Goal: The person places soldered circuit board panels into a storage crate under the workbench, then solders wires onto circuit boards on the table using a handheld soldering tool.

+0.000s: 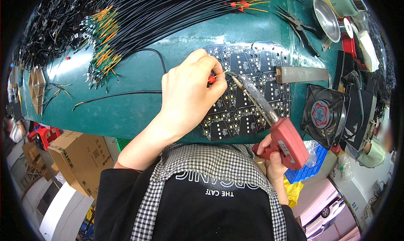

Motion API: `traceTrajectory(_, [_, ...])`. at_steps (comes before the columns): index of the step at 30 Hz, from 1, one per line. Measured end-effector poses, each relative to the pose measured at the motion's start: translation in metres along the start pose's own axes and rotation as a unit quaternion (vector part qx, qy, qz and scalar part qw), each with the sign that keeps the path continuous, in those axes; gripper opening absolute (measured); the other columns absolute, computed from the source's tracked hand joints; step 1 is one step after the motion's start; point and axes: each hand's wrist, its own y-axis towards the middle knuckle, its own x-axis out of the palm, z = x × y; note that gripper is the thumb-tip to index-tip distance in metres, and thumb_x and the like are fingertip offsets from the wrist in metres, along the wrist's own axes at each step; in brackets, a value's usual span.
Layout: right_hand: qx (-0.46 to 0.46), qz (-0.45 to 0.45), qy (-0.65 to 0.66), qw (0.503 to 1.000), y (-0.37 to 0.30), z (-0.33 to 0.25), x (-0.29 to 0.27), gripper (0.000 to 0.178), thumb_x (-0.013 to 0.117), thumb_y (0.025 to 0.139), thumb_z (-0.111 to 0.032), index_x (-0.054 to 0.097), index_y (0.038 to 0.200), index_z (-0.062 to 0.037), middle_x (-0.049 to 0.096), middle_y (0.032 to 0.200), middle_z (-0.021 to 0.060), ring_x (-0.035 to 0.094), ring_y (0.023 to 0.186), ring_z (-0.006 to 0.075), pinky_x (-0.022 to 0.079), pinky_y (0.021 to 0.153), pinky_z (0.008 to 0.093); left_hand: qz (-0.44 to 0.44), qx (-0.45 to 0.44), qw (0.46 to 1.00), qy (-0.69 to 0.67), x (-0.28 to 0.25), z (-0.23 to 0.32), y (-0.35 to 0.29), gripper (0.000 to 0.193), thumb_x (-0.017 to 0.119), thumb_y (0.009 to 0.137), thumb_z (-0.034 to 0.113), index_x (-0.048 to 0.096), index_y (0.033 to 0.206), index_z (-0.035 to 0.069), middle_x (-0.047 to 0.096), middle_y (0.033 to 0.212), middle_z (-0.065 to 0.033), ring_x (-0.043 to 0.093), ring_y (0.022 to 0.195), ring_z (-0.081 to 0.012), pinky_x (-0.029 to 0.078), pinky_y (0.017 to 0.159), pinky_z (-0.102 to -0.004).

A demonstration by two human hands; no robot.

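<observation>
My left hand pinches a black cable close to its end, where a red piece and thin coloured wire ends show between the fingers. My right hand is wrapped round the grip of a red soldering gun. Its long metal tip points up and left and meets, or nearly meets, the wire ends; I cannot tell if they touch. Beneath both lies a black panel of circuit boards with many small pale parts. The cable's other run trails left over the green table mat.
Bundled black cables with orange and green wire ends cover the back left. On the right are a metal bar, a square fan, pliers and a metal dish. Cardboard boxes stand beyond the near left edge.
</observation>
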Motion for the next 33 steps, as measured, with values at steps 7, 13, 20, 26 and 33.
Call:
traceTrajectory(7, [0.002,0.004,0.013,1.0,-0.002,0.006,0.0,0.062,0.069,0.086,-0.049,0.054,0.115,0.0046,0.058,0.086,0.0101,0.057,0.068,0.0163,0.046,0.064,0.0295,0.001,0.001,1.0,0.001,0.0,0.001,0.0,0.007,0.07,0.077,0.012,0.063,0.077,0.008,0.059,0.079,-0.0046,0.063,0.063,-0.0259,0.049,0.057,-0.0379])
traceTrajectory(13, [-0.001,-0.005,-0.018,1.0,-0.001,-0.003,0.0,0.071,0.07,0.086,-0.051,0.048,0.125,0.004,0.061,0.099,0.0135,0.057,0.068,0.0167,0.047,0.061,0.0301,0.003,0.002,1.0,0.004,0.0,0.001,-0.001,0.007,0.07,0.077,0.011,0.063,0.077,0.008,0.059,0.078,-0.0049,0.063,0.063,-0.026,0.048,0.056,-0.0379])
traceTrajectory(20, [0.018,0.007,0.003,1.0,0.0,-0.011,0.001,0.076,0.07,0.085,-0.053,0.046,0.129,0.0043,0.061,0.107,0.0157,0.057,0.067,0.016,0.049,0.059,0.0293,0.003,0.001,1.0,0.007,0.0,0.002,0.0,0.008,0.068,0.078,0.011,0.061,0.076,0.007,0.058,0.077,-0.0057,0.063,0.062,-0.0269,0.048,0.055,-0.0384])
traceTrajectory(26, [0.008,-0.009,0.006,1.0,0.006,-0.009,0.002,0.073,0.071,0.086,-0.049,0.047,0.128,0.0052,0.061,0.101,0.0152,0.057,0.066,0.016,0.048,0.058,0.0286,0.002,0.007,1.0,0.005,-0.001,0.005,0.001,0.01,0.065,0.079,0.01,0.056,0.077,0.006,0.056,0.077,-0.0083,0.061,0.063,-0.032,0.047,0.056,-0.0424])
traceTrajectory(33, [-0.005,-0.001,0.007,1.0,0.009,-0.014,0.003,0.07,0.07,0.087,-0.048,0.048,0.126,0.0058,0.061,0.096,0.0143,0.057,0.064,0.0159,0.048,0.058,0.0276,-0.021,-0.008,1.0,-0.015,-0.01,0.003,0.005,0.005,0.065,0.081,0.009,0.061,0.083,0.006,0.063,0.08,-0.0078,0.064,0.068,-0.0305,0.049,0.06,-0.0405])
